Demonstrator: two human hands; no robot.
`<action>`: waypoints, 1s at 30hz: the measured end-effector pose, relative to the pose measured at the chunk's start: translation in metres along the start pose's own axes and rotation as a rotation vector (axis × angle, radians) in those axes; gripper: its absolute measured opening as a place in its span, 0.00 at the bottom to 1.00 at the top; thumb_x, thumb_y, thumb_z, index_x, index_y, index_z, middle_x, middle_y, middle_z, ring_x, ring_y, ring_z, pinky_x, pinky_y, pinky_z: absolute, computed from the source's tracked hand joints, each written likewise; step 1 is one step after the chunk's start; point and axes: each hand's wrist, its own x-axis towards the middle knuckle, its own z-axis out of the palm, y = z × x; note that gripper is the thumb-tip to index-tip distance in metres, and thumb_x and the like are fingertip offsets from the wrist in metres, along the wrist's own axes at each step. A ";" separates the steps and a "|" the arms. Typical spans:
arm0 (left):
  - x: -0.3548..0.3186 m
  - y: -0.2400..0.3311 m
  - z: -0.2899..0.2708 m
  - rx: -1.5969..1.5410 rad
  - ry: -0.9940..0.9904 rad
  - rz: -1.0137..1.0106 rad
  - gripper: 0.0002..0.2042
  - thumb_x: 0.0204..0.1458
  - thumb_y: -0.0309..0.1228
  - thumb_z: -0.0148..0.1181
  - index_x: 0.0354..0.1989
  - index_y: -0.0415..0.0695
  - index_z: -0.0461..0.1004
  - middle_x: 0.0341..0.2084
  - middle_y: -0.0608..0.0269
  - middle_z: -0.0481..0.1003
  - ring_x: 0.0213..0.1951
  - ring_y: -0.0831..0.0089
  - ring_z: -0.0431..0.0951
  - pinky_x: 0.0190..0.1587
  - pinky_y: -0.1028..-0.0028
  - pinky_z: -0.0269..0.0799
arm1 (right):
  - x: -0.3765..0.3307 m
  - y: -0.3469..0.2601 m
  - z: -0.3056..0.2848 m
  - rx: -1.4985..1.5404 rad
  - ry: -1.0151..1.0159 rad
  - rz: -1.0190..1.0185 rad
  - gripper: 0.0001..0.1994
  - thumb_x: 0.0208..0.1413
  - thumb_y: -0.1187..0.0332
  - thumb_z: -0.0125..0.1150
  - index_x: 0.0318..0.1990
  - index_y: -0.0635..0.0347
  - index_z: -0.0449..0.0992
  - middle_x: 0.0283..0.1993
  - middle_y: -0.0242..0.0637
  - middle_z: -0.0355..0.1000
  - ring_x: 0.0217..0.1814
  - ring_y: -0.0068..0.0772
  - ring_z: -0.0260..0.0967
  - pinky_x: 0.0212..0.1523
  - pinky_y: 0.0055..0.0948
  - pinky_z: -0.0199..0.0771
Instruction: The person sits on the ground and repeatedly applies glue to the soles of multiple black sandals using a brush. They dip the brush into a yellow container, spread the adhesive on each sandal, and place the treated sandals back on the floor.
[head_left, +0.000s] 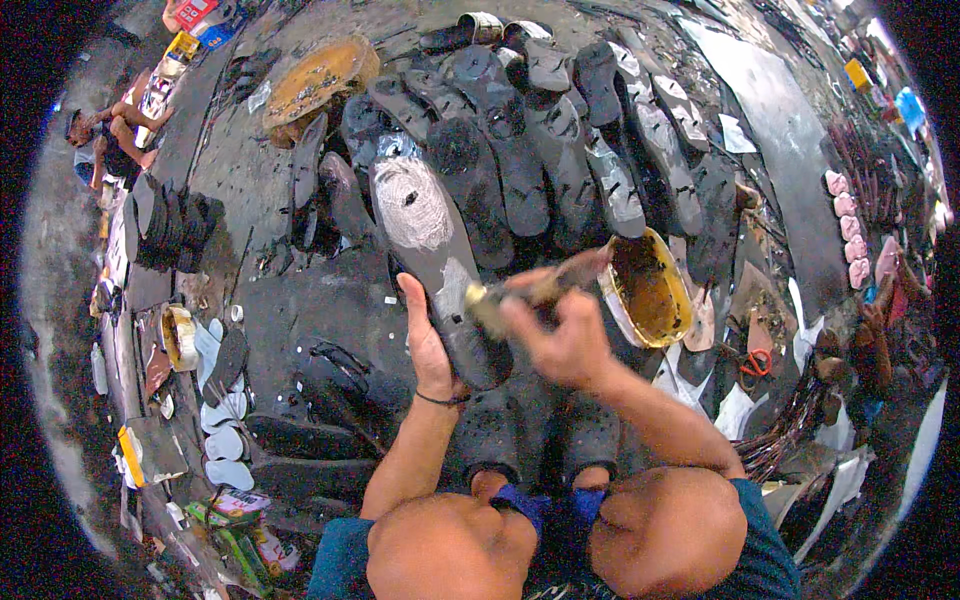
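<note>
Tilted up in front of me is a long dark shoe sole (470, 350), with pale, whitish smears on its far end and middle. My left hand (432, 350) grips it along its left side near the heel. In my right hand (568, 335) is a brush (490, 308), its pale bristles at the sole's right edge; motion blurs it, so contact is hard to judge. Just right of that hand stands an oval yellow tub (672, 268), stained inside with a brownish, glue-like substance.
Several dark soles (515, 185) lie in rows beyond my hands. A crusted yellow-brown tub (325, 75) sits behind them. Red-handled scissors (757, 363) lie right. Stacked soles (160, 225) and another person (120, 130) are at left. Pink pieces (848, 228) line the right.
</note>
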 end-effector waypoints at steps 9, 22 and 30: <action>0.022 0.007 -0.038 -0.163 -0.023 -0.217 0.33 0.60 0.64 0.47 0.53 0.45 0.74 0.40 0.58 0.79 0.41 0.61 0.81 0.43 0.63 0.79 | -0.009 -0.049 0.007 0.187 -0.325 0.102 0.12 0.59 0.69 0.66 0.47 0.63 0.78 0.43 0.38 0.79 0.46 0.28 0.75 0.49 0.31 0.74; 0.036 0.041 -0.105 0.695 0.258 0.534 0.10 0.63 0.39 0.58 0.43 0.47 0.74 0.37 0.72 0.74 0.38 0.77 0.75 0.42 0.78 0.73 | -0.043 0.054 -0.115 -0.510 0.215 0.288 0.16 0.62 0.63 0.64 0.51 0.66 0.77 0.45 0.40 0.77 0.45 0.29 0.73 0.49 0.32 0.72; -0.099 -0.017 -0.163 1.951 0.471 0.558 0.45 0.47 0.32 0.69 0.71 0.32 0.49 0.69 0.34 0.50 0.71 0.39 0.49 0.72 0.53 0.48 | -0.059 0.125 -0.167 -1.048 0.116 0.316 0.15 0.61 0.59 0.63 0.46 0.62 0.79 0.41 0.42 0.78 0.42 0.40 0.75 0.45 0.36 0.73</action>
